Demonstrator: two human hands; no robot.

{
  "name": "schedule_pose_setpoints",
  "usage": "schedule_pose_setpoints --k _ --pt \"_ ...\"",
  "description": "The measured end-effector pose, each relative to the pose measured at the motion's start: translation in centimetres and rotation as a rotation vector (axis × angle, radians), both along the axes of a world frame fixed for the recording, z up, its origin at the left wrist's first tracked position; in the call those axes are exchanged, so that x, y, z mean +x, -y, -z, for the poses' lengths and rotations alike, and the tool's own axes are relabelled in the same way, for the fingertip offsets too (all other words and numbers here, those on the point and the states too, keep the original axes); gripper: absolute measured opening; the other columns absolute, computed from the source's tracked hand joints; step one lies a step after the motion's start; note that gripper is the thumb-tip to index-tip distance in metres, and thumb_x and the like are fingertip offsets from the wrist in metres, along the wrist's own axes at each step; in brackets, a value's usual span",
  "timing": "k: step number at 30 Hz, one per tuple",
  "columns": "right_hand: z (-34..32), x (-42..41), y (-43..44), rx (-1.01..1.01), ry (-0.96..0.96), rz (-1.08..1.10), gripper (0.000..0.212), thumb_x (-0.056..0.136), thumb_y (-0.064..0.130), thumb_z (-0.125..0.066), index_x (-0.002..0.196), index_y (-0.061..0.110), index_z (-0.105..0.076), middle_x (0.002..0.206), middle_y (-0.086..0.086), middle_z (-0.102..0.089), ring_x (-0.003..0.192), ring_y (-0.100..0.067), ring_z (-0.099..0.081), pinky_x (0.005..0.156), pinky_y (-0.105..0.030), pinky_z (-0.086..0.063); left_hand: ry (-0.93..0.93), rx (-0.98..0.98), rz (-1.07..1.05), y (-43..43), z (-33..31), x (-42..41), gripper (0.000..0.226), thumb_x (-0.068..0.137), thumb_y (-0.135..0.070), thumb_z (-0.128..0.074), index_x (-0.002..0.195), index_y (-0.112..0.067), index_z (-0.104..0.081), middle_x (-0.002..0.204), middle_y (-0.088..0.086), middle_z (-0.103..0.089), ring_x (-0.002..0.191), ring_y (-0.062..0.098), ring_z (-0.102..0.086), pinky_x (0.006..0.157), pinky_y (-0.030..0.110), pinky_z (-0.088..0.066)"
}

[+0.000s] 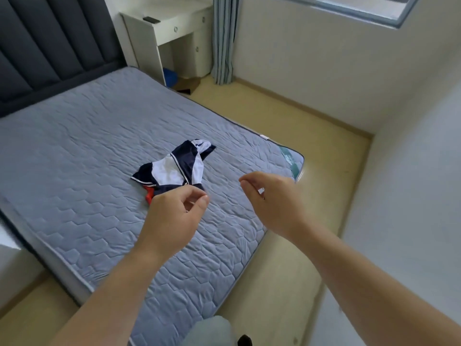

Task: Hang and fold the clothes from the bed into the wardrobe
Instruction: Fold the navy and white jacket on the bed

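Observation:
A crumpled navy and white garment (pixel 174 168) with a red patch lies on the grey quilted mattress (pixel 87 151), near its middle. My left hand (pixel 174 216) hovers just in front of the garment's near edge, fingers loosely curled and holding nothing. My right hand (pixel 272 198) is raised over the mattress's right side, fingers loosely curled and empty, well to the right of the garment. The wardrobe is not in view.
A dark padded headboard (pixel 50 46) stands at the far left. A white desk (pixel 174 33) and a striped curtain (pixel 223 41) are at the back. Yellow floor (pixel 311 151) runs along the bed's right side to the white wall. My knee (pixel 212 330) shows at the bottom.

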State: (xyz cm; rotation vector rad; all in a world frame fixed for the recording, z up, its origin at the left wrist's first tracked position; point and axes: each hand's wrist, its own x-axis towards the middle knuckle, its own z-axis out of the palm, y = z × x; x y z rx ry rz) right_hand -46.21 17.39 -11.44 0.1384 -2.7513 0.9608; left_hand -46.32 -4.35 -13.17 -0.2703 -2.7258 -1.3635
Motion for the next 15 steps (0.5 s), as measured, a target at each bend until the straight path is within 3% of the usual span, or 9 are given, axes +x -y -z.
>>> schedule_pose_setpoints --k 3,8,15 --pt "1.1 -5.1 -1.9 -0.029 0.052 -0.055 0.019 0.099 0.029 -0.056 0.100 0.023 -0.074 0.088 0.009 -0.074 0.079 -0.013 -0.067 0.072 -0.039 -0.058 0.070 0.000 -0.067 -1.4 1.5 -3.5 0.010 0.091 -0.029 -0.069 0.081 -0.030 -0.072 0.070 -0.022 -0.068 0.071 0.000 -0.065 0.061 0.006 -0.045" --pt "3.1 -13.2 -3.6 0.046 0.128 -0.132 0.021 0.101 0.029 -0.054 0.104 0.020 -0.073 0.089 0.004 -0.075 0.081 -0.018 -0.067 0.075 -0.042 -0.056 0.149 0.028 -0.150 -2.7 5.1 -10.9 0.012 0.093 -0.030 -0.067 0.082 -0.030 -0.070 0.072 -0.023 -0.068 0.071 -0.001 -0.064 0.058 0.005 -0.043" --pt "5.5 -23.5 -4.5 0.143 0.250 -0.296 0.025 0.102 0.029 -0.051 0.110 0.018 -0.072 0.097 0.004 -0.075 0.089 -0.019 -0.067 0.079 -0.041 -0.056 0.263 0.067 -0.256 -3.3 8.2 -20.7 0.013 0.094 -0.030 -0.064 0.082 -0.033 -0.069 0.069 -0.014 -0.070 0.070 -0.001 -0.065 0.061 0.014 -0.044"
